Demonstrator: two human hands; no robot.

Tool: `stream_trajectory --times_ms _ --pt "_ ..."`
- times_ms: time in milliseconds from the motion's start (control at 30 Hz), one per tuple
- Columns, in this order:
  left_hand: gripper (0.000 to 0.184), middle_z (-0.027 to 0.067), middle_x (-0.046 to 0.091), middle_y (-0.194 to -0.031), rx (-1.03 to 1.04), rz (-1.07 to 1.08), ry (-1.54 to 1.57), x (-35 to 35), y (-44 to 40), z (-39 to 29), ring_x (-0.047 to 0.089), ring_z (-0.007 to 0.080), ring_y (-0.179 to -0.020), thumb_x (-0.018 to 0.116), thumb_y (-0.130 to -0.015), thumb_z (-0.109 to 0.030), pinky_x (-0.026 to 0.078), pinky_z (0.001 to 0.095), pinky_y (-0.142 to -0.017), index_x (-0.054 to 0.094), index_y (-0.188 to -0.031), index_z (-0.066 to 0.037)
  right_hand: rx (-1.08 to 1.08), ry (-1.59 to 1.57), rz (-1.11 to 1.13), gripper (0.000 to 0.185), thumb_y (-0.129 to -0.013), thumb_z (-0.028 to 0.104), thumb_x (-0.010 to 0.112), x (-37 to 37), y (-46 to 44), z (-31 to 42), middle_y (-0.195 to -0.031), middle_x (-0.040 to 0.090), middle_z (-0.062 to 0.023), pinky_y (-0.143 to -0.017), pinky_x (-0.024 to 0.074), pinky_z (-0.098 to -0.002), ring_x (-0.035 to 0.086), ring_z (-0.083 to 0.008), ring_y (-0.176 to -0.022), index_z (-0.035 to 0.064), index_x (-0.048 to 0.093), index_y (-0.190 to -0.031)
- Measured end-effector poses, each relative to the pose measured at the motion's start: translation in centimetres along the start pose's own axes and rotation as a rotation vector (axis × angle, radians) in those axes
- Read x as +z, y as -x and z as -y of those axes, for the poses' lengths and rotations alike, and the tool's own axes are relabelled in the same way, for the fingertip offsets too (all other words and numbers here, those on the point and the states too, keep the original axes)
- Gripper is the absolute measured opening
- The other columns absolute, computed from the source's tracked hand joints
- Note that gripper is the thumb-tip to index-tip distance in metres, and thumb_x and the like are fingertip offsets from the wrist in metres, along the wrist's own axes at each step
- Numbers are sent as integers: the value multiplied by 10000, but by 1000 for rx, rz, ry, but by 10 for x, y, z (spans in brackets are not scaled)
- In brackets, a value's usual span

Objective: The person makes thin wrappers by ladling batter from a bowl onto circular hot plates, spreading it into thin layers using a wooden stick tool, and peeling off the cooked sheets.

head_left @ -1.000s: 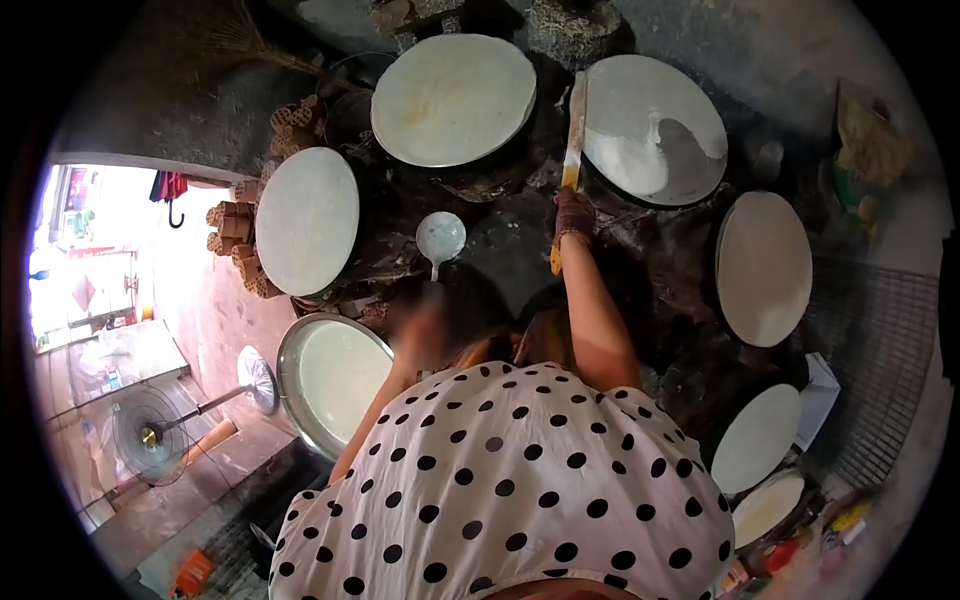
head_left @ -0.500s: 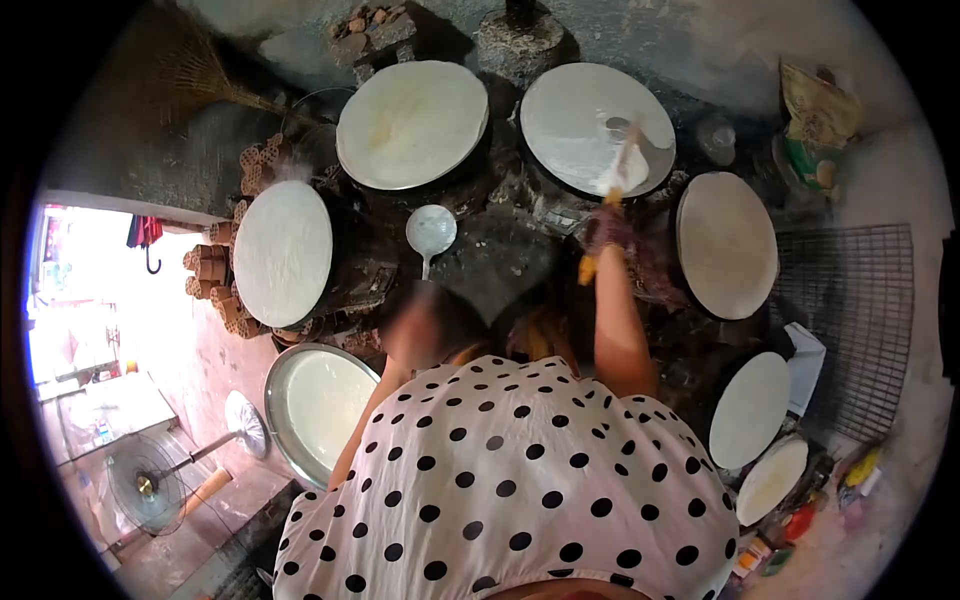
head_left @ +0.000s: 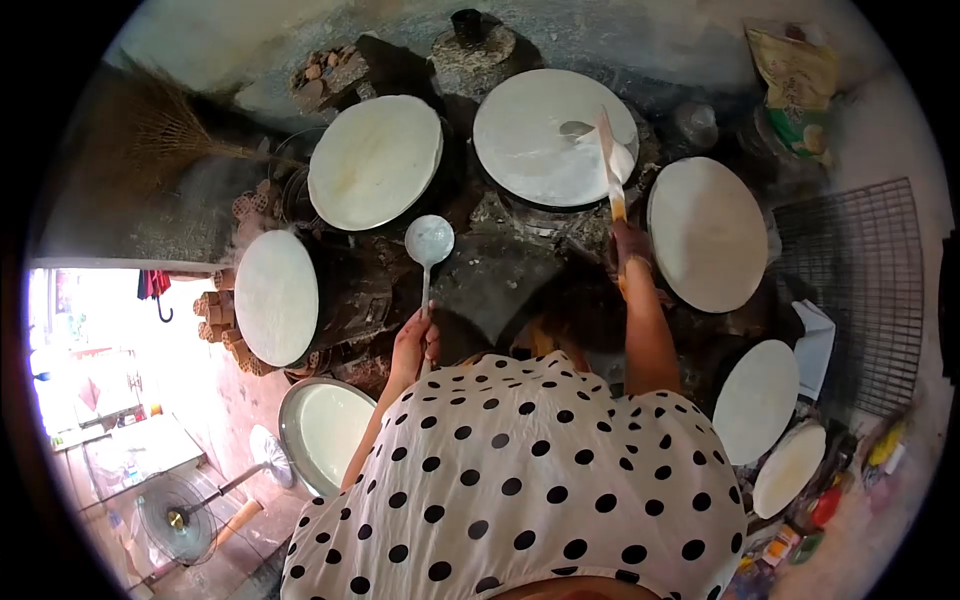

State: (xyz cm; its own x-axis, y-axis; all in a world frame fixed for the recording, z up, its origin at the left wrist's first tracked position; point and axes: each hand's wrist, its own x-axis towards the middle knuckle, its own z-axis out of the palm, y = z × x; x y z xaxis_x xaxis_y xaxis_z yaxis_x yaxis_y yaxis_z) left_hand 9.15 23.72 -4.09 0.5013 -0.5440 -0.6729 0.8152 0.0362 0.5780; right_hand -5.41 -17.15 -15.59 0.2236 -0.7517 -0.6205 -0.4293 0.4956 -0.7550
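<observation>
My left hand is closed around the handle of a pale ladle, whose round bowl faces up. In my right hand I grip a long flat spatula with a yellow handle. Its blade rests over the right side of a round griddle coated in white batter. Beside the blade, wet batter is heaped, and a small grey patch shows through the coating. At lower left sits a wide metal basin holding pale liquid batter, partly hidden by my left arm.
Other round white-topped griddles surround me: upper left, left, right and lower right. Perforated bricks line the left wall. A fan stands at lower left, and a wire rack leans at right.
The spatula blade has swept over the batter, and the bare grey patch has become smaller. My left hand, blurred before, now shows clearly on the ladle handle. The whole view has shifted.
</observation>
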Motion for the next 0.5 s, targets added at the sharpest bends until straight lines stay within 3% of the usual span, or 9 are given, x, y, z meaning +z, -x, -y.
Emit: stream_trajectory --times_ms 67,133,200,233,267,333,400,467,500 --pt "312 -14 448 -662 10 15 -82 9 -7 1 384 73 -432 366 -988 -163 347 202 -395 481 -1271 -102 -43 156 105 301 -818 369 537 13 32 30 -544 553 -92 -473 418 -367 539 -234 -461 92 610 -726" --pt "317 -14 447 -661 6 41 -86 19 -13 1 378 73 -427 366 -986 -160 344 203 -391 472 -1277 -94 -495 757 107 312 -802 375 546 51 -67 -63 -655 608 -108 -657 480 -368 621 -219 -630 88 665 -837" --pt "322 -14 446 -660 1 65 -88 31 -14 0 373 73 -422 366 -985 -158 341 205 -387 464 -1284 -86 -94 469 358 302 -825 351 552 28 16 -44 -680 616 -81 -609 479 -356 599 -181 -604 81 657 -911" --pt "322 -15 445 -660 16 50 -97 40 -10 -3 370 73 -420 364 -985 -158 340 208 -385 461 -1282 -81 -98 460 355 302 -825 351 552 17 10 -57 -680 616 -81 -609 479 -356 599 -181 -604 81 657 -911" --pt "321 -15 444 -659 38 39 -105 48 -10 -6 367 74 -418 362 -984 -158 338 211 -383 458 -1280 -76 -248 172 268 273 -833 331 552 2 -8 -70 -657 603 -70 -558 455 -340 568 -166 -567 82 639 -902" --pt "314 -20 440 -659 20 32 -92 44 -12 -4 367 72 -422 362 -985 -166 331 211 -386 466 -1269 -80 -128 -204 197 317 -870 339 538 -19 -6 -55 -533 534 -36 -407 400 -337 534 -156 -448 75 598 -706" --pt "318 -27 432 -652 17 66 -93 50 -19 -5 371 70 -429 365 -981 -168 325 210 -388 466 -1273 -88 79 -33 230 329 -870 357 532 -29 -23 -1 -556 565 -54 -388 386 -328 542 -162 -443 67 625 -746" --pt "320 -30 427 -647 8 56 -108 50 -28 -2 368 70 -425 367 -978 -165 323 210 -388 468 -1274 -93 44 161 15 325 -866 359 536 -5 -44 46 -585 582 -63 -375 382 -353 546 -172 -429 69 625 -750" --pt "322 -34 422 -642 0 32 -115 50 -30 -2 365 69 -421 370 -975 -162 322 210 -388 469 -1275 -99 38 153 15 325 -866 359 536 5 -60 55 -585 582 -63 -375 382 -353 546 -172 -429 69 625 -750"
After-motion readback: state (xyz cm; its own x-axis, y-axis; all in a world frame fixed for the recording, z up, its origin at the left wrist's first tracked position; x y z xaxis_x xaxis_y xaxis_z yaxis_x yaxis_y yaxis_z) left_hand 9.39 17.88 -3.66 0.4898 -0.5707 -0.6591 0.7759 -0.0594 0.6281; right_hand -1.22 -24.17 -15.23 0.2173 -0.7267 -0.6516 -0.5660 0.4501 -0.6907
